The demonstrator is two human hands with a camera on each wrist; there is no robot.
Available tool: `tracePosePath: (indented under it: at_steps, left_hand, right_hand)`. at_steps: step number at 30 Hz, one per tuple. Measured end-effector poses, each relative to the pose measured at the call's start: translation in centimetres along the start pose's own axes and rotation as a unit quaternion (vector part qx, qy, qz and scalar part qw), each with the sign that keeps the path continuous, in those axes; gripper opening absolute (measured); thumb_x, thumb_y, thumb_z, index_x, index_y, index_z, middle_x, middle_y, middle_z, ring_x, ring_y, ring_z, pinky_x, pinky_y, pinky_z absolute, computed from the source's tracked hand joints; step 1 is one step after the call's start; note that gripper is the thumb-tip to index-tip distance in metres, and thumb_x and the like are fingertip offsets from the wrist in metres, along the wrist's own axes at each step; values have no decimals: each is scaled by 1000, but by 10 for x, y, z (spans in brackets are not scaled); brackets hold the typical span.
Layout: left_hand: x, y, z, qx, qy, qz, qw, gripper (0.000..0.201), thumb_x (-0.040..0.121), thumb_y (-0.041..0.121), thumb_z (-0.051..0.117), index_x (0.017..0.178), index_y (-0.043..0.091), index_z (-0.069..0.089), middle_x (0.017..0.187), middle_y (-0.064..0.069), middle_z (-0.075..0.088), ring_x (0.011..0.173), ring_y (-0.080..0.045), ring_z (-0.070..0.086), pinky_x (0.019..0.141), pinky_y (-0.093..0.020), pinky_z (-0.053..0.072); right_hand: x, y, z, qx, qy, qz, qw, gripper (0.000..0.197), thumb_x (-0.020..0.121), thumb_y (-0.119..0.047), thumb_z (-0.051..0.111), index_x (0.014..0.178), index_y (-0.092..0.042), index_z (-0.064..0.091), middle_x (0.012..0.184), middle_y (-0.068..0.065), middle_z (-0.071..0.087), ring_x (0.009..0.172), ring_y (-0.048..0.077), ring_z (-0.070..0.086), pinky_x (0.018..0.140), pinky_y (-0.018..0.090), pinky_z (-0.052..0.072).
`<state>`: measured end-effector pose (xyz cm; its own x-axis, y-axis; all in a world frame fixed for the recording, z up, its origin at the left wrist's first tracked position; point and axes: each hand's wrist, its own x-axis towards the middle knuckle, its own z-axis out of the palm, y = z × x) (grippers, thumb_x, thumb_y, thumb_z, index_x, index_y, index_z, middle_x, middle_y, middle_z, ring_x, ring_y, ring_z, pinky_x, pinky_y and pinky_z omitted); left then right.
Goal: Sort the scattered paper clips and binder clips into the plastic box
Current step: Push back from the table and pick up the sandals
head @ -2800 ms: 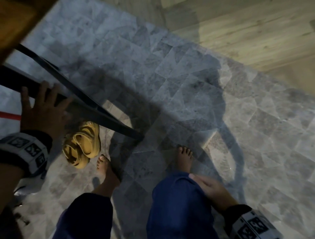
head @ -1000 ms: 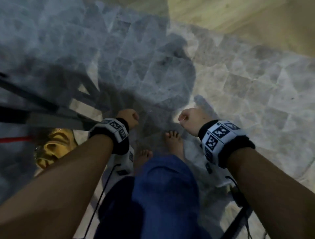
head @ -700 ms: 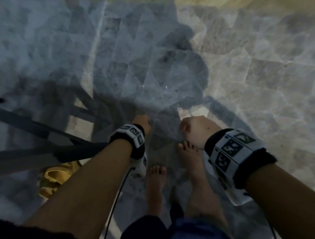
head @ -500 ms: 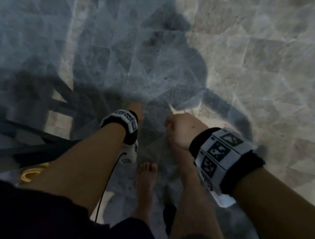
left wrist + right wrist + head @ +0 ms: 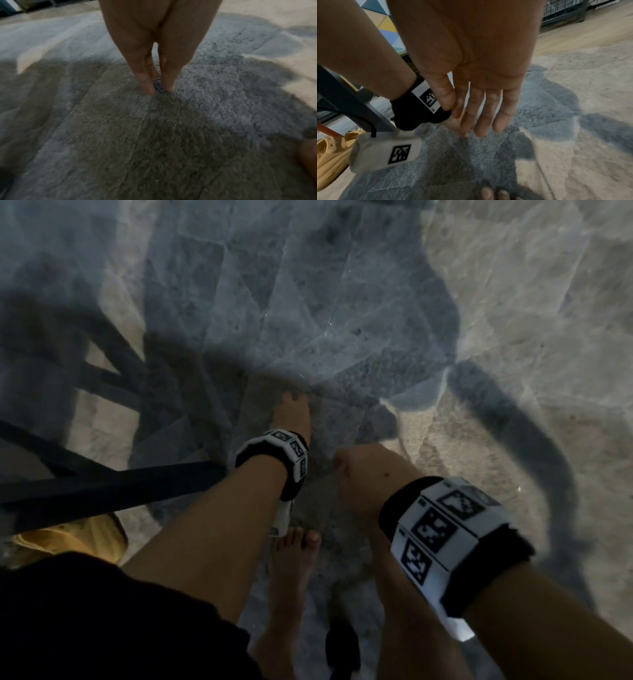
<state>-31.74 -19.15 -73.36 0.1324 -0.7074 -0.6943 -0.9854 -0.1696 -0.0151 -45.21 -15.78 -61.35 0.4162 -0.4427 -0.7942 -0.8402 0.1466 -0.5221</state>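
Observation:
A small blue paper clip (image 5: 158, 86) lies on the grey shaggy rug (image 5: 154, 135). My left hand (image 5: 158, 90) reaches straight down to it, and thumb and forefinger pinch the clip with their tips on the pile. In the head view the left hand (image 5: 294, 405) points away from me, fingertips on the rug. My right hand (image 5: 363, 477) hangs beside it, a little above the rug. In the right wrist view the right hand (image 5: 471, 121) has straight, relaxed fingers and holds nothing. No plastic box shows in any view.
A black furniture leg (image 5: 102, 491) slants in from the left, with yellow sandals (image 5: 68, 539) under it. My bare feet (image 5: 294, 563) stand on the rug below the hands. Wooden floor (image 5: 573, 33) and a wire crate (image 5: 565, 10) lie beyond the rug's edge.
Both hands left the black frame and my knee, came forward and sank toward the rug as I bent down. The left hand has stretched out to the clip.

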Motion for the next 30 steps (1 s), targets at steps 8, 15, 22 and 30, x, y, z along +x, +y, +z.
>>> tracePosePath:
  at_steps: [8, 15, 22, 30]
  left_hand:
    - [16, -6, 2, -65, -33, -45, 996, 28, 88, 9, 59, 111, -7, 60, 117, -25, 61, 109, -36, 57, 93, -40, 47]
    - [-7, -6, -10, -163, -40, -39, 985, 6, 86, 9, 61, 83, 4, 63, 109, -21, 66, 104, -32, 62, 85, -34, 48]
    - [-98, 26, -110, -338, 46, 74, 937, 20, 76, 6, 70, 67, 20, 59, 60, 11, 53, 50, 8, 53, 51, -1, 40]
    - [-289, 67, -249, -528, 174, 167, 814, 29, 73, 1, 72, 65, 19, 52, 61, 6, 57, 48, 8, 53, 53, -7, 48]
  right_hand:
    - [6, -1, -1, -13, 0, 0, 1000, 28, 92, -19, 40, 117, -11, 51, 120, 12, 56, 111, 30, 53, 93, 42, 45]
    - [-9, 5, -7, 39, 44, 3, 998, 30, 90, -16, 40, 114, -8, 56, 120, 14, 58, 112, 30, 53, 91, 34, 42]
    - [-71, -10, -46, 114, 209, -40, 970, 53, 88, -14, 53, 137, -21, 33, 135, 12, 41, 124, 30, 41, 99, 35, 36]
    - [-232, -91, -122, 197, 334, -142, 911, 15, 77, -3, 65, 88, -12, 60, 86, 3, 57, 76, 13, 52, 73, 29, 47]
